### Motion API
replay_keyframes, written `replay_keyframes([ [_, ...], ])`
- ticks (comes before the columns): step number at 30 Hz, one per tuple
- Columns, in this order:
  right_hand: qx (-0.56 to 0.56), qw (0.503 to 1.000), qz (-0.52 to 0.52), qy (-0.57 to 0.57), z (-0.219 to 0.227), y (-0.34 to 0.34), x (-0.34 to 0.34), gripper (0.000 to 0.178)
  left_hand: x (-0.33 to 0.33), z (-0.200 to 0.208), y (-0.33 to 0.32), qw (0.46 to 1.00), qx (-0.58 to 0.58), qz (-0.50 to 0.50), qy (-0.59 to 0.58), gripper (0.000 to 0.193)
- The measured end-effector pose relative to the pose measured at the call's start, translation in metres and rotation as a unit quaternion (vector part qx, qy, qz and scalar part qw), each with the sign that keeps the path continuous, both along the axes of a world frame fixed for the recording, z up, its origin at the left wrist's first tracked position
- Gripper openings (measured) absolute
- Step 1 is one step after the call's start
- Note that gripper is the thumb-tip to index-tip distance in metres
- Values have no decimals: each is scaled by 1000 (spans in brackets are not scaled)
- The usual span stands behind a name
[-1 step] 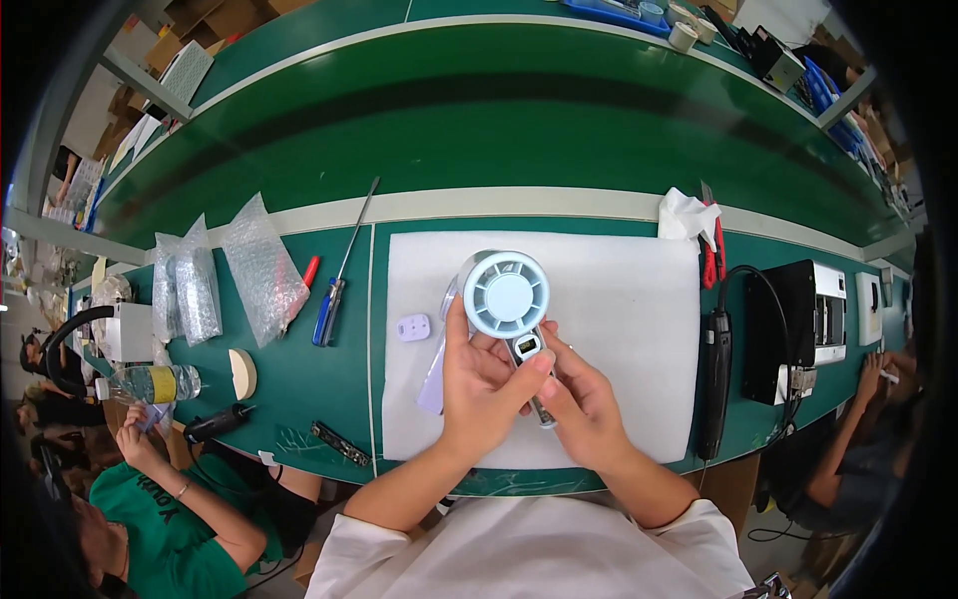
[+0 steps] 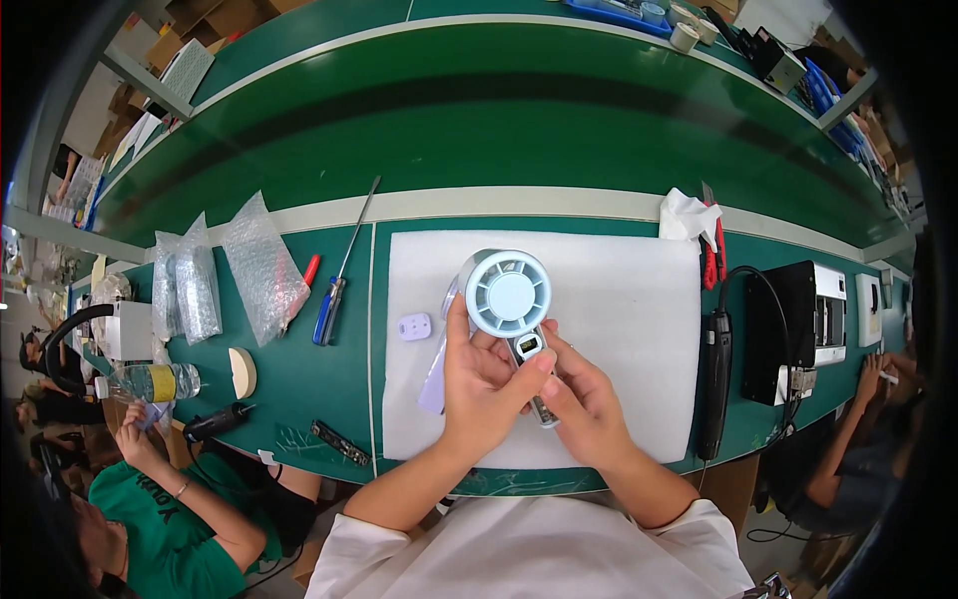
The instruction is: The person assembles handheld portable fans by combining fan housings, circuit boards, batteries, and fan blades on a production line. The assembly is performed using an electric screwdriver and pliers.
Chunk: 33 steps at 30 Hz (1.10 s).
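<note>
Over the white mat (image 2: 639,299), the blue fan (image 2: 510,293) was held in the curled fingers of left hand (image 2: 486,394) and right hand (image 2: 594,411) (thumbs at its handle (image 2: 546,415)), no shift being seen, so handling was judged unadvanced

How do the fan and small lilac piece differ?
The fan has a round, pale blue head; the lilac piece is squarish. The fan is larger than the lilac piece. The left hand and right hand hold the fan; the lilac piece lies on the mat. Both are light-coloured.
</note>
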State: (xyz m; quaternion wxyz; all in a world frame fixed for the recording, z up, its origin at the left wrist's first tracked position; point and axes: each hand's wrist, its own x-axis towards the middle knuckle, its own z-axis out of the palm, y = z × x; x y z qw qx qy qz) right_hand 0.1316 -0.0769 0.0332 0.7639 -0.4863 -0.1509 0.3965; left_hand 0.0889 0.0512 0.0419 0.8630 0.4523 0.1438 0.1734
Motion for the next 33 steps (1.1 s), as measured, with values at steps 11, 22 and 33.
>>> replay_keyframes([
  [11, 86, 978, 31, 189, 0, -3, 9, 59, -2, 3, 3, 998, -49, -31, 25, 80],
  [22, 187, 925, 92, 317, -2, -5, 15, 53, 0, 6, 0, 997, -53, -34, 32, 80],
  [33, 154, 940, 81, 293, 5, -4, 12, 49, -1, -5, -3, 999, -48, -9, 8, 78],
])
